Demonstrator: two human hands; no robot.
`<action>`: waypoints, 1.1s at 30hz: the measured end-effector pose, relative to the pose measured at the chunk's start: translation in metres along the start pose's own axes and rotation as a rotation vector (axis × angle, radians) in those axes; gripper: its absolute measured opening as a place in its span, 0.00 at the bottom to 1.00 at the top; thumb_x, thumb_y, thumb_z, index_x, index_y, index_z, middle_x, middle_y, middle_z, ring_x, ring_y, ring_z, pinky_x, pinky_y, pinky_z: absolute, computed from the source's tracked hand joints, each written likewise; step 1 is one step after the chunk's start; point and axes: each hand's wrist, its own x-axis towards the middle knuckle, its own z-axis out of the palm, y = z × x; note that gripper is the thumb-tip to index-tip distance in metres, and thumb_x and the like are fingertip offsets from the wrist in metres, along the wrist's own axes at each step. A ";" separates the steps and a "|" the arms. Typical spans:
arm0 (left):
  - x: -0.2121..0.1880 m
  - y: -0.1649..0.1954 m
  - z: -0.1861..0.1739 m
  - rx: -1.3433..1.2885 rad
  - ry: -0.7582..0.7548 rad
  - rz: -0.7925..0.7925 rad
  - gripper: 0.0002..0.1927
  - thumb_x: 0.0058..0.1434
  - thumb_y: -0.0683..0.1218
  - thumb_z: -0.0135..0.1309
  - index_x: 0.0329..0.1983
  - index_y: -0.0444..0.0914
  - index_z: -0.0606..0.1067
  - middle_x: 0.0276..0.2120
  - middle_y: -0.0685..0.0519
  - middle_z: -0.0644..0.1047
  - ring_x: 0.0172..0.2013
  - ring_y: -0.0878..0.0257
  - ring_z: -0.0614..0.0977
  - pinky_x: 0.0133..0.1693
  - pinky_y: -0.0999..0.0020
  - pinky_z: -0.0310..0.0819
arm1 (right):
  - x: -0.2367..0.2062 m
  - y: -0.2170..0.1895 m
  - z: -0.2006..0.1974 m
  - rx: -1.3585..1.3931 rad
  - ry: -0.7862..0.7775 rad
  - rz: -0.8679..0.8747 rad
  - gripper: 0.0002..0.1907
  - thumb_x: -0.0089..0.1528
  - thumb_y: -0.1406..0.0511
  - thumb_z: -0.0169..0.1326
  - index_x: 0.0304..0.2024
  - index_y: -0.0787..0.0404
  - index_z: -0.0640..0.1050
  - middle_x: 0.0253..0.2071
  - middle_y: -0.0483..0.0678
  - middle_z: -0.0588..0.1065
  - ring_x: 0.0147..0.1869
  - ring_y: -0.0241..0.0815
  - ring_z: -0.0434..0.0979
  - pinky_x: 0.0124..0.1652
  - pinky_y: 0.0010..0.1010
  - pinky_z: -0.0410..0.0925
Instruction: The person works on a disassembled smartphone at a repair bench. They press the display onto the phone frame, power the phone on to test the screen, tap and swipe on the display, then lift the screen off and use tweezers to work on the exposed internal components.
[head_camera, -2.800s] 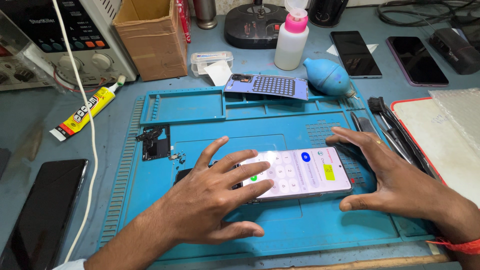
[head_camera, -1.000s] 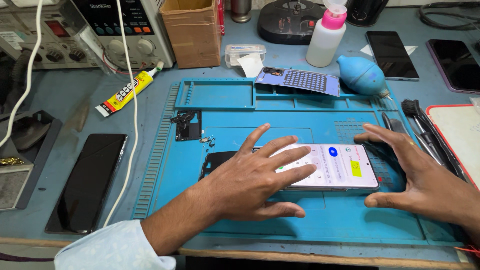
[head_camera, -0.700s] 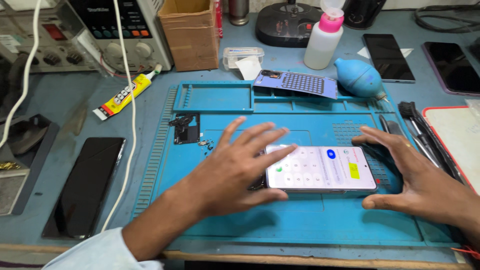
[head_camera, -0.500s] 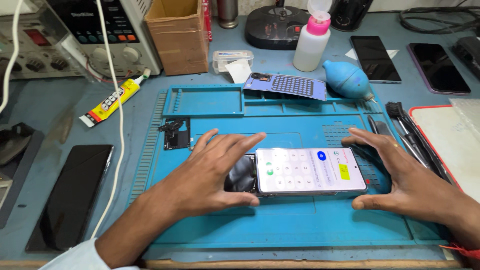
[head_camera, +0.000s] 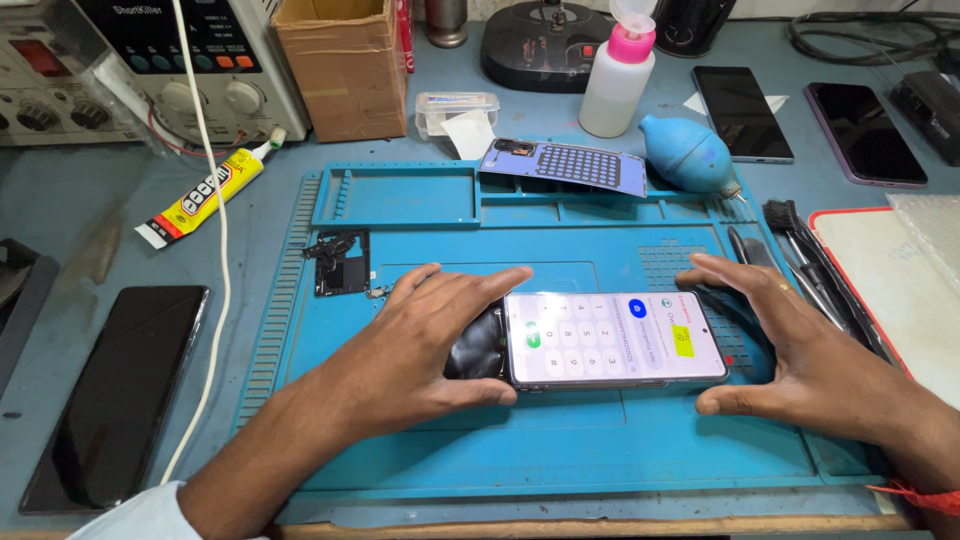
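Lit smartphone (head_camera: 615, 340) lies flat, screen up, on the blue repair mat (head_camera: 560, 450), roughly mid-mat, long side running left to right, screen showing a keypad. Left hand (head_camera: 430, 345) cups the phone's left end: fingers over the top edge, thumb against the near edge, grip half closed around that end and touching it. A dark, glossy part shows at the phone's left end under the left fingers, unclear what it is. Right hand (head_camera: 800, 350) brackets the right end: fingers curved behind the far right corner, thumb at the near right corner, grip wide open; cannot tell whether it actually presses the phone. Small black component (head_camera: 340, 262) on the mat, up left of the left hand, apart from it. Perforated blue-purple back cover (head_camera: 570, 165) leans on the mat's upper tray edge. Blue rubber air blower (head_camera: 690, 155) just right of it. White bottle with pink cap (head_camera: 615, 85) behind. Yellow glue tube (head_camera: 205, 190) on the worktop (head_camera: 80, 210) left of the mat, a white cable (head_camera: 215, 250) just beside it. Dark phone (head_camera: 115, 395) lying flat at far left. Cardboard box (head_camera: 345, 65) at the back. Tools and a brush (head_camera: 800, 250) by the mat's right edge, near the right hand.
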 end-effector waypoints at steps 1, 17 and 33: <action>0.001 0.000 0.000 -0.005 -0.001 0.002 0.50 0.52 0.57 0.69 0.74 0.42 0.59 0.57 0.42 0.75 0.60 0.48 0.74 0.66 0.46 0.52 | 0.000 0.000 0.000 -0.007 -0.001 0.007 0.68 0.44 0.49 0.74 0.78 0.57 0.52 0.72 0.52 0.63 0.78 0.52 0.57 0.69 0.45 0.52; 0.003 0.004 0.004 -0.061 0.063 0.059 0.48 0.53 0.55 0.68 0.74 0.42 0.59 0.56 0.43 0.75 0.57 0.46 0.74 0.64 0.50 0.58 | 0.004 -0.006 -0.012 -0.170 -0.114 0.047 0.66 0.44 0.43 0.72 0.77 0.52 0.55 0.76 0.53 0.56 0.79 0.54 0.53 0.66 0.49 0.55; -0.001 0.001 0.012 -0.083 0.124 0.091 0.48 0.54 0.54 0.68 0.75 0.42 0.58 0.57 0.43 0.77 0.59 0.47 0.75 0.64 0.50 0.60 | 0.069 -0.086 -0.009 -0.226 -0.430 0.009 0.56 0.48 0.48 0.70 0.76 0.42 0.61 0.65 0.44 0.68 0.68 0.46 0.67 0.62 0.41 0.64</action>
